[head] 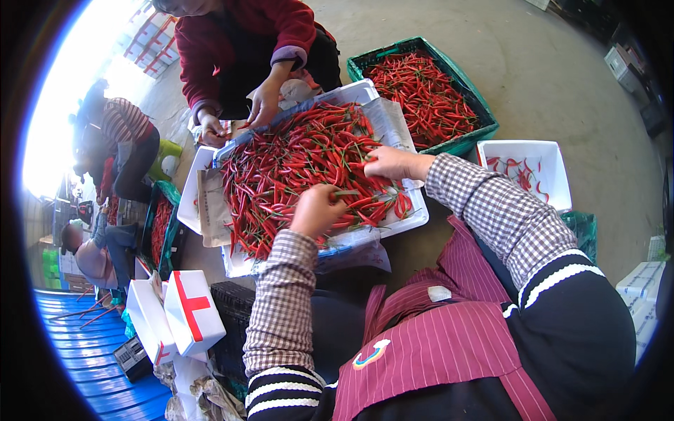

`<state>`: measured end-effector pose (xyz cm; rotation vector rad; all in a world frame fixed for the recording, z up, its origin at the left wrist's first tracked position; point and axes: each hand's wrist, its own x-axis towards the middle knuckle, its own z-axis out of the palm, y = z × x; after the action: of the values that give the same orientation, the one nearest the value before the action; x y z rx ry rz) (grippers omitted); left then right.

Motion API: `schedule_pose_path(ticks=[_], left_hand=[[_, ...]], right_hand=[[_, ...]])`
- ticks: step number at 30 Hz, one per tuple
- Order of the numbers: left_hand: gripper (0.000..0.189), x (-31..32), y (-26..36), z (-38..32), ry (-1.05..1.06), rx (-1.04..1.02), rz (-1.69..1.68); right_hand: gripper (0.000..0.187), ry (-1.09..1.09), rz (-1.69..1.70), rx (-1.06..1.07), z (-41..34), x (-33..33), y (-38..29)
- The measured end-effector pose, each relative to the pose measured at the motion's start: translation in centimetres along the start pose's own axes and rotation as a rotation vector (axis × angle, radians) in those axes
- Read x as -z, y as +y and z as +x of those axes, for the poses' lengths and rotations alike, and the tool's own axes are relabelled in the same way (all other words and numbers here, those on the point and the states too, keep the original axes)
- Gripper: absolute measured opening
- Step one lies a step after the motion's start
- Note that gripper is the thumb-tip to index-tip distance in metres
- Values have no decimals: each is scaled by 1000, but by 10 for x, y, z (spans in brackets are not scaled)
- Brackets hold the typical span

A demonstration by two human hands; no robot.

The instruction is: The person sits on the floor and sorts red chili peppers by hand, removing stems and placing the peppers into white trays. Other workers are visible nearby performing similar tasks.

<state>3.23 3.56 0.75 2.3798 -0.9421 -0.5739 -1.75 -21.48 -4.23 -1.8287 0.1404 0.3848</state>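
A heap of red chilli peppers (300,163) with green stems lies before me on a white foam tray (418,213) lined with printed paper. My left hand (317,211) is curled over the near side of the heap. Green stems (346,193) and a bit of red show between its thumb and fingers. Farther right, my right hand (392,163) reaches in from the side, its fingertips down among the peppers. A little green shows at those fingertips, but what they grip is partly hidden.
A co-worker's hands (265,102) handle peppers at the far edge. Behind stands a green-lined crate (487,129) of chillies. A white foam box (558,179) holding some peppers sits at right. White boxes with red tape (197,316) stand at lower left, beside a black crate (231,305).
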Motion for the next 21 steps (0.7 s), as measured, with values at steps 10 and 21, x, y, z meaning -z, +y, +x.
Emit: schedule_pose_path(ticks=[10,21], left_hand=[[17,38,-37,38,119,375,-1409],[32,11,-21,72,281,161,517]], right_hand=[[20,-136,933,-221,-24,11,-28],[19,175,153,-53,-1,11,-8]])
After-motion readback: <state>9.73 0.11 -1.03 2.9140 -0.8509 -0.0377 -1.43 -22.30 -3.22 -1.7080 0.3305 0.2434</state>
